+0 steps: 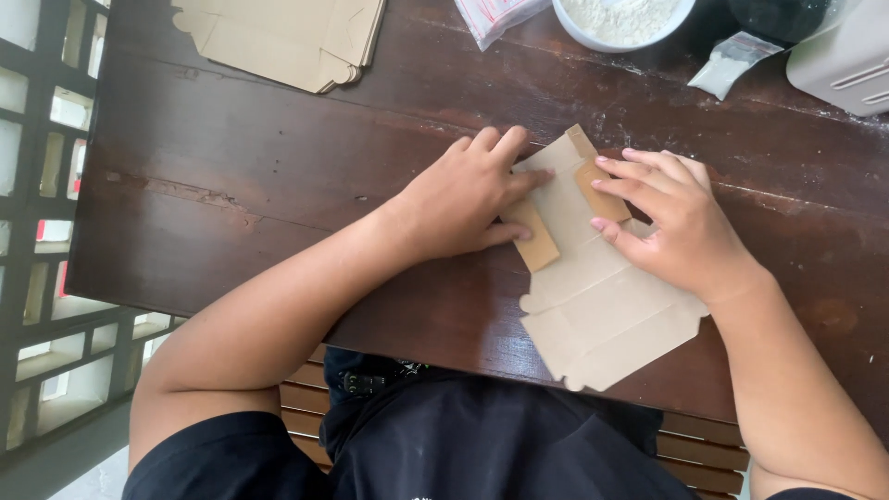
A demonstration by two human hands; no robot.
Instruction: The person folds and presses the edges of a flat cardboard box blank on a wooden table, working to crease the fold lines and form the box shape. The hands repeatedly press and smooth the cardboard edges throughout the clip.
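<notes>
Both of my hands, left hand (463, 199) and right hand (681, 222), press flat with fingers extended, grasping nothing, on the cardboard blank (597, 296), whose long axis runs diagonally toward me.

I see a dark wooden surface (231, 176) carrying a flat cardboard box blank (593, 306) near me, a stack of folded blanks (278, 37), a white bowl of powder (620, 23) and small plastic bags (495, 17).
</notes>
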